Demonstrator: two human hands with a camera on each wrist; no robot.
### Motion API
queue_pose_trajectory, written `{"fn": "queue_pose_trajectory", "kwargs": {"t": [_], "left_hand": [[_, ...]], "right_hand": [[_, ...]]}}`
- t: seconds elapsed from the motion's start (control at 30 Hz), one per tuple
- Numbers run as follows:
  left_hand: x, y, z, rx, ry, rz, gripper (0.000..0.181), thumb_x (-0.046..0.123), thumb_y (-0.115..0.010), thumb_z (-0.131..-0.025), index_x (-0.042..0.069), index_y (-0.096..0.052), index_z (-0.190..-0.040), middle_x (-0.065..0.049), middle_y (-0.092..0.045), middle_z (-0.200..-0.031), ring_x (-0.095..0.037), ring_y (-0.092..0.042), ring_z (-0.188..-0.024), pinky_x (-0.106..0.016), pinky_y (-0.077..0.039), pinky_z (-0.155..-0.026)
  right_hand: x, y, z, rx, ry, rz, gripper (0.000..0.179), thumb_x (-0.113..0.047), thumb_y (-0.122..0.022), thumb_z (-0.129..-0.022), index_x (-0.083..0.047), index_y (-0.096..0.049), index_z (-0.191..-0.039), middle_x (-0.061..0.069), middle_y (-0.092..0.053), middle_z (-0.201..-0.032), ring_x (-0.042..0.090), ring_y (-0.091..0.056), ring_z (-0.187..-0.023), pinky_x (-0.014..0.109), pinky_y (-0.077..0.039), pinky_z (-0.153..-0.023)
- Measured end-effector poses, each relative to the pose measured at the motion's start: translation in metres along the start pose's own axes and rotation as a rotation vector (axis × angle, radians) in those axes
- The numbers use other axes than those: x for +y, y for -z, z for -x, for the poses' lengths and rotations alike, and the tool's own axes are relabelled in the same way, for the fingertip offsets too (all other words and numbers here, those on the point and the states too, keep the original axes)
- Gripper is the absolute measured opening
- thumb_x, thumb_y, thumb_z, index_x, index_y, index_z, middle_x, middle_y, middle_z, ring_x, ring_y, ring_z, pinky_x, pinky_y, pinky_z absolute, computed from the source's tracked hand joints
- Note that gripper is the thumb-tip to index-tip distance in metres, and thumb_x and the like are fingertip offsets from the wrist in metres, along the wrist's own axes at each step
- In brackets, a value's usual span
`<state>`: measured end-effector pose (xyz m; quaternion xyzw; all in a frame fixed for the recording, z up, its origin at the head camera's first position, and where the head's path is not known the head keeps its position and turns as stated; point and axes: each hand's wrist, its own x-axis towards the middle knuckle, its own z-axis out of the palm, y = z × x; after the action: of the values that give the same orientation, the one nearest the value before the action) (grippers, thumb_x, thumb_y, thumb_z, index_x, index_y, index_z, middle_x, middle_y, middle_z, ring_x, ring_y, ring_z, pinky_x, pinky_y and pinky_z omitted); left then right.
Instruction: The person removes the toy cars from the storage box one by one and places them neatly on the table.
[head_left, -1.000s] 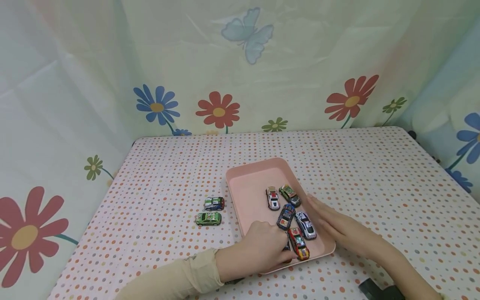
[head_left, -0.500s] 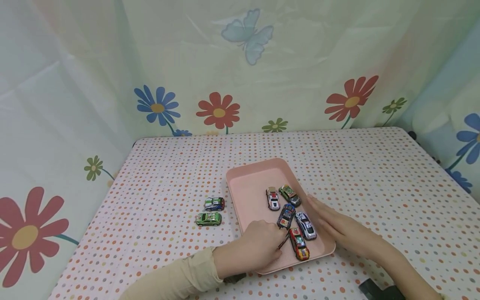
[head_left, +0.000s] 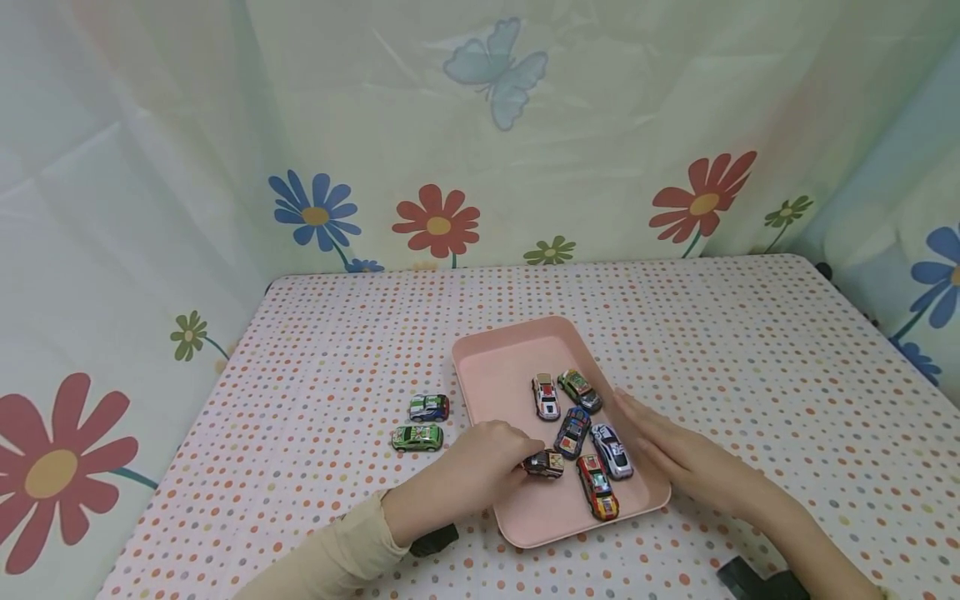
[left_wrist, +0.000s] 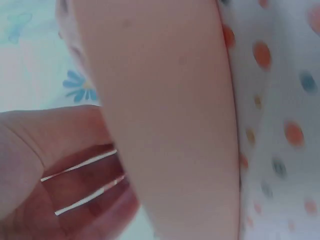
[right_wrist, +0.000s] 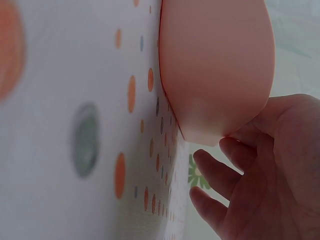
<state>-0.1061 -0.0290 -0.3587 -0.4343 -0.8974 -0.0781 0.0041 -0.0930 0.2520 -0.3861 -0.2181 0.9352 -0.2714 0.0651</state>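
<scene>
My left hand (head_left: 480, 467) pinches a dark toy car (head_left: 545, 463) with tan markings over the left part of the pink tray (head_left: 517, 531). In the left wrist view the hand (left_wrist: 65, 170) has curled fingers, and the tray's wall (left_wrist: 165, 120) hides the car. My right hand (head_left: 686, 457) rests its fingers against the tray's right rim, also seen in the right wrist view beside the pink wall (right_wrist: 220, 65). Inside the tray lie a red and yellow car (head_left: 597, 489), a silver car (head_left: 612, 451), a blue car (head_left: 573, 432), a white car (head_left: 546, 397) and a green and black car (head_left: 580, 392).
Left of the tray, a green car (head_left: 417, 438) and a green, white and blue car (head_left: 429, 407) stand on the dotted tablecloth (head_left: 337, 358). A flowered curtain (head_left: 600, 125) hangs behind the table. A black object (head_left: 757, 581) shows under my right forearm.
My left hand has moved left and slightly away from me with the dark car, from beside the red and yellow car. The right hand and the other cars have stayed put.
</scene>
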Motion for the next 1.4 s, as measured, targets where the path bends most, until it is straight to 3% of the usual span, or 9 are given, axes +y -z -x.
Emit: {"fn": "queue_pose_trajectory", "kwargs": {"t": [0.2,0.37,0.83,1.07,1.4], "left_hand": [[-0.017,0.014,0.017,0.03,-0.008,0.127,0.03,0.007,-0.069,-0.083,0.006,-0.067,-0.114,0.0,-0.067,-0.102,-0.01,-0.06,-0.096,-0.022,-0.046,-0.083],[-0.032,0.018,0.036,0.093,0.004,0.163,0.029,0.003,-0.069,-0.083,0.003,-0.067,-0.111,-0.002,-0.067,-0.1,-0.011,-0.06,-0.09,-0.023,-0.048,-0.077],[-0.06,0.023,0.099,0.116,0.184,0.245,0.037,0.001,-0.074,-0.077,0.002,-0.066,-0.113,-0.007,-0.066,-0.106,-0.019,-0.061,-0.097,-0.034,-0.05,-0.082],[-0.065,0.015,0.111,0.083,0.23,0.253,0.035,-0.001,-0.073,-0.076,0.003,-0.067,-0.11,-0.005,-0.067,-0.105,-0.019,-0.061,-0.097,-0.035,-0.05,-0.082],[-0.07,0.003,0.114,0.074,0.262,0.247,0.035,-0.002,-0.074,-0.074,0.004,-0.068,-0.108,-0.007,-0.067,-0.105,-0.021,-0.061,-0.097,-0.038,-0.049,-0.084]], "right_hand": [[0.0,0.0,0.0,-0.002,-0.001,0.001,0.051,-0.027,-0.038,-0.102,-0.019,-0.023,-0.15,0.013,-0.022,-0.151,0.038,-0.024,-0.133,0.056,-0.026,-0.101],[0.001,-0.001,0.0,0.001,0.008,0.007,0.051,-0.026,-0.039,-0.102,-0.019,-0.023,-0.15,0.013,-0.022,-0.151,0.038,-0.024,-0.133,0.056,-0.026,-0.101],[0.002,-0.001,-0.001,0.014,0.034,0.016,0.051,-0.025,-0.04,-0.102,-0.018,-0.025,-0.149,0.013,-0.024,-0.15,0.037,-0.026,-0.132,0.055,-0.027,-0.1],[0.004,0.0,0.0,0.006,0.014,0.014,0.051,-0.027,-0.038,-0.102,-0.019,-0.023,-0.15,0.013,-0.023,-0.151,0.037,-0.025,-0.133,0.055,-0.027,-0.1],[0.004,-0.001,-0.001,0.003,0.017,0.014,0.051,-0.027,-0.037,-0.103,-0.019,-0.022,-0.15,0.013,-0.022,-0.151,0.036,-0.024,-0.134,0.053,-0.025,-0.101]]}}
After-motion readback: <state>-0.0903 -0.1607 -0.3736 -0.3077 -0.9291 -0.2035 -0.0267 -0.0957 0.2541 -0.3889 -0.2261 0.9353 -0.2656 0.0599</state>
